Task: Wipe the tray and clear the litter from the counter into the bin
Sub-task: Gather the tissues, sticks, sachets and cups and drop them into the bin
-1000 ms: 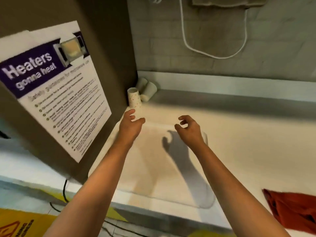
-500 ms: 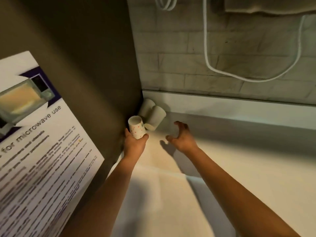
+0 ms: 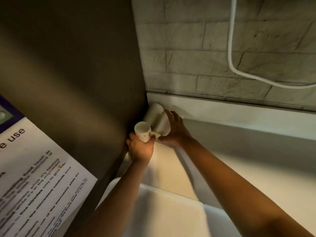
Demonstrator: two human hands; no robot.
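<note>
Litter-clearing under way, nothing binned yet. Left hand point(image 3: 142, 150) closed around dotted cup point(image 3: 142, 132); right hand point(image 3: 176, 130) spread, curling over two tipped cups point(image 3: 158, 119) just beyond. Tray point(image 3: 171, 211) nearer than both hands, wiping unverifiable. Bin out of view.

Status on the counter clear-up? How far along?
Done: nothing visibly finished; no bin in view. In hand: left hand holds the spotted paper cup; right hand is closing on one of two plain cups lying in the corner. Left: other plain cup, binning everything, wiping the tray.
</note>
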